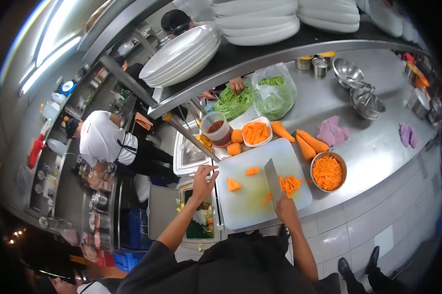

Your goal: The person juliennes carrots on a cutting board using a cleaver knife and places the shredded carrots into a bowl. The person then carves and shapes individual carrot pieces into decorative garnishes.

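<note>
The steel counter stands before me. A white cutting board lies flat at its near left. The knife is over the board's right half, blade pointing far. A metal bowl of shredded carrot stands just right of the board. My right fist is closed round the knife's handle. My left hand, fingers loosely spread, grips nothing at the board's left edge; contact I cannot tell. Cut carrot strips lie right of the blade, carrot chunks left.
</note>
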Action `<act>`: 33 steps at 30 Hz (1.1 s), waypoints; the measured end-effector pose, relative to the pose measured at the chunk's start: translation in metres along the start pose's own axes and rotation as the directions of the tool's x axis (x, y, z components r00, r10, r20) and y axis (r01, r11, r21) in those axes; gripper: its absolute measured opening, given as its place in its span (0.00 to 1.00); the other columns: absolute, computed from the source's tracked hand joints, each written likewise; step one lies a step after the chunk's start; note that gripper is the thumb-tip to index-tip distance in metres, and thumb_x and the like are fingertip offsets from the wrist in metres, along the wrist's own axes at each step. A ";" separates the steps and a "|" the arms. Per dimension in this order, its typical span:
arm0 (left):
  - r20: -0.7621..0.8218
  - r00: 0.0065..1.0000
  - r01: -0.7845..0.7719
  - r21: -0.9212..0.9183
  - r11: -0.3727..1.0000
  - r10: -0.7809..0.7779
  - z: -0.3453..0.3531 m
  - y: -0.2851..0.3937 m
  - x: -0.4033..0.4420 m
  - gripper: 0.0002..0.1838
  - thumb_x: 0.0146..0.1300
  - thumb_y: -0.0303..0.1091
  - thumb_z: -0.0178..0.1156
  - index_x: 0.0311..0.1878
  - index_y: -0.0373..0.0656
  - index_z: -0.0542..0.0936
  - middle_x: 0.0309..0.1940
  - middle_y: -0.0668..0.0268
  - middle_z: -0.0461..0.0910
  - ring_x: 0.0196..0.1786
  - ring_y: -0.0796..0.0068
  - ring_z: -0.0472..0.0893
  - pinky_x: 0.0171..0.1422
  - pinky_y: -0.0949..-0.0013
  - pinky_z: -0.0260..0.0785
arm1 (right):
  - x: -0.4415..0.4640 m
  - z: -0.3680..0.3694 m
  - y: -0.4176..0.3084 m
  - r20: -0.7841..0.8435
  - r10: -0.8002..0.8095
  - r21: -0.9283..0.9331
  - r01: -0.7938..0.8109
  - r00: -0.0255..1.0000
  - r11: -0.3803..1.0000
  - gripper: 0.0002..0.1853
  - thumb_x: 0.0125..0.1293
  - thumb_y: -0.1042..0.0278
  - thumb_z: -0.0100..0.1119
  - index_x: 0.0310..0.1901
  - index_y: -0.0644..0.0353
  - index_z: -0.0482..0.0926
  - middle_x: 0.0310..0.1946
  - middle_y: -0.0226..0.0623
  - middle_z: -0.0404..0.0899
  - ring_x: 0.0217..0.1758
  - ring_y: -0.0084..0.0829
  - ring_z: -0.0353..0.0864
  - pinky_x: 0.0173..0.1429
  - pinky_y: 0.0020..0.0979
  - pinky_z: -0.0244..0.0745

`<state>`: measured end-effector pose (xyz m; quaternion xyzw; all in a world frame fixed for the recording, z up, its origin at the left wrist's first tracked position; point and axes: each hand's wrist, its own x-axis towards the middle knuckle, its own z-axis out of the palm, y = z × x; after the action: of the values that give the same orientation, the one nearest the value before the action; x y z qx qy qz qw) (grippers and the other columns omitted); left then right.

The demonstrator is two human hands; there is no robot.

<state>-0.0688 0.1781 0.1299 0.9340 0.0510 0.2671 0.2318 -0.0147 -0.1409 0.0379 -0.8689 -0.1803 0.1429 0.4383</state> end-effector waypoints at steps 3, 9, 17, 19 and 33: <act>-0.102 0.995 -0.026 -0.049 0.998 0.021 -0.017 -0.019 -0.010 0.08 0.61 0.29 0.66 0.44 0.40 0.84 0.39 0.58 0.80 0.46 0.59 0.79 0.53 0.61 0.70 | 0.002 0.003 -0.001 -0.081 0.004 -0.059 -0.008 0.997 0.998 0.17 0.58 0.77 0.56 0.47 0.73 0.67 0.30 0.66 0.79 0.36 0.66 0.79 0.43 0.57 0.75; -0.237 0.966 0.106 0.022 0.994 -0.098 -0.054 -0.036 -0.048 0.07 0.66 0.29 0.61 0.45 0.40 0.84 0.41 0.57 0.82 0.49 0.58 0.80 0.56 0.60 0.70 | 0.002 -0.004 0.012 -0.058 0.083 -0.086 -0.088 0.995 0.992 0.23 0.61 0.68 0.62 0.55 0.69 0.68 0.35 0.64 0.81 0.44 0.62 0.80 0.48 0.52 0.75; -0.254 0.930 0.175 -0.331 0.927 -0.266 -0.031 0.059 -0.074 0.15 0.74 0.38 0.54 0.45 0.32 0.80 0.33 0.63 0.74 0.35 0.75 0.73 0.41 0.71 0.69 | 0.039 0.003 0.002 0.045 0.057 0.354 -0.070 0.997 0.933 0.33 0.70 0.50 0.49 0.75 0.42 0.58 0.56 0.42 0.79 0.47 0.35 0.83 0.48 0.34 0.79; -0.109 0.991 0.019 -0.464 0.886 -0.079 0.018 0.100 -0.061 0.17 0.75 0.40 0.53 0.51 0.34 0.79 0.33 0.62 0.76 0.34 0.72 0.74 0.42 0.70 0.70 | 0.037 0.034 0.016 -0.120 -0.016 0.277 0.049 0.993 0.960 0.32 0.74 0.42 0.36 0.77 0.33 0.51 0.59 0.41 0.77 0.49 0.35 0.83 0.50 0.33 0.78; -0.217 0.814 -0.551 -0.586 0.594 0.539 0.084 0.175 0.025 0.16 0.60 0.31 0.63 0.50 0.39 0.76 0.49 0.59 0.78 0.51 0.62 0.77 0.58 0.61 0.71 | 0.014 0.020 0.028 -0.224 -0.040 0.277 0.103 0.974 0.955 0.17 0.61 0.58 0.64 0.46 0.62 0.81 0.38 0.49 0.84 0.40 0.40 0.85 0.44 0.40 0.79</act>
<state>-0.0084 -0.0060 0.1590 0.7704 -0.3261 0.3339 0.4344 -0.0055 -0.1361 0.0021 -0.7993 -0.1408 0.0563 0.5815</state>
